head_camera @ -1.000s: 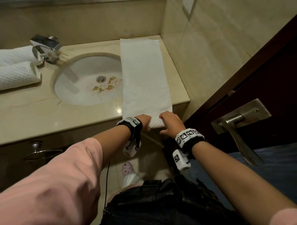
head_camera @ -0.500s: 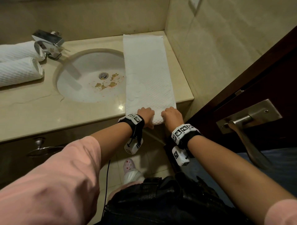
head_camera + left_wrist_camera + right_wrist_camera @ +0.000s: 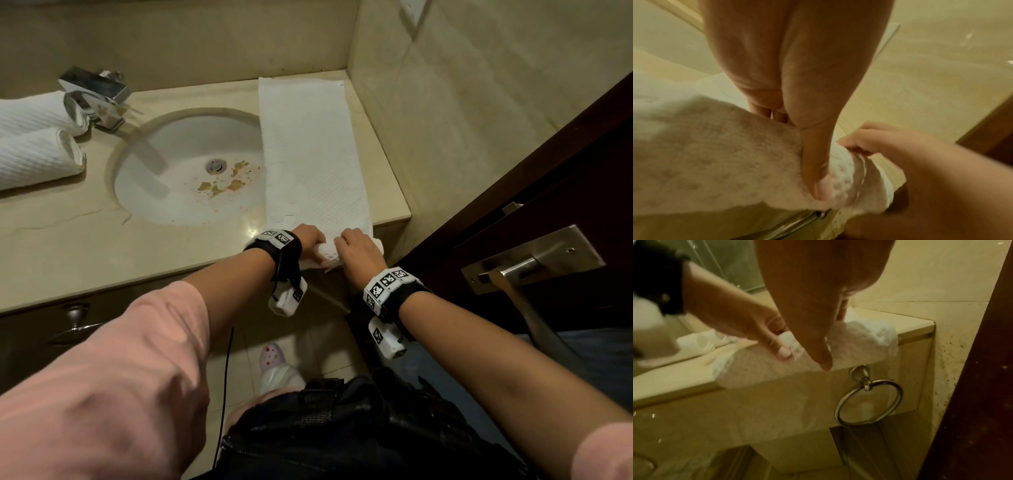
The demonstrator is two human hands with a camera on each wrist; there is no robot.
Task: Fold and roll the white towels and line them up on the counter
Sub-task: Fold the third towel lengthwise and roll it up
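A long folded white towel [image 3: 310, 154] lies along the counter [image 3: 85, 240], to the right of the sink. Its near end is curled into a small roll at the counter's front edge. My left hand [image 3: 313, 238] grips the left part of that roll, thumb pressed on the towel [image 3: 715, 154]. Beside it, my right hand [image 3: 354, 246] grips the right part, fingers over the roll [image 3: 859, 340] and thumb in front. The two hands almost touch. Two rolled white towels [image 3: 37, 137] lie side by side at the counter's far left.
The sink basin [image 3: 164, 192] holds brownish bits near the drain, with a chrome faucet [image 3: 99, 99] behind it. A tiled wall [image 3: 479, 120] bounds the counter on the right. A dark door [image 3: 548, 205] with a metal handle [image 3: 524, 260] stands close. A towel ring [image 3: 869, 402] hangs under the counter edge.
Both hands have turned the towel's hanging near end up into a small roll at the counter edge and drawn closer together on it.
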